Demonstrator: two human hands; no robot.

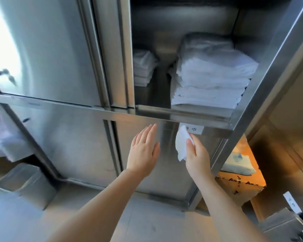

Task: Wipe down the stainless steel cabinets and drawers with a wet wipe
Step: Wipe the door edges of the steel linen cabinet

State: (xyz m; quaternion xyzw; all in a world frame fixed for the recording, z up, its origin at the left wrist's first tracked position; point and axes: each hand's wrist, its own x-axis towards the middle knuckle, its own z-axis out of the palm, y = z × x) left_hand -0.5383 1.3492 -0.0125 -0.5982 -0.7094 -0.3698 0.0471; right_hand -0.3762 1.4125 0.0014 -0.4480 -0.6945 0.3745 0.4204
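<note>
R hand (197,155) pinches crumpled white wet wipe (182,142) vs brushed-steel cabinet door (166,168) — L hand (144,150) flat, fingers straight. Folded white towels (210,81) on shelf above.

Strong white light floods in from the left edge, blowing out the upper cabinet door (47,49) into featureless glare there. The steel grades to soft grey sheen toward the middle. The open shelf compartment (182,32) is dim at its top and back. Warm orange light glows at the lower right around a cardboard box (241,182). Wide-angle distortion bends the cabinet's right post (262,79) into a slant. The whole picture is slightly soft, with smeared detail at the left edge.
</note>
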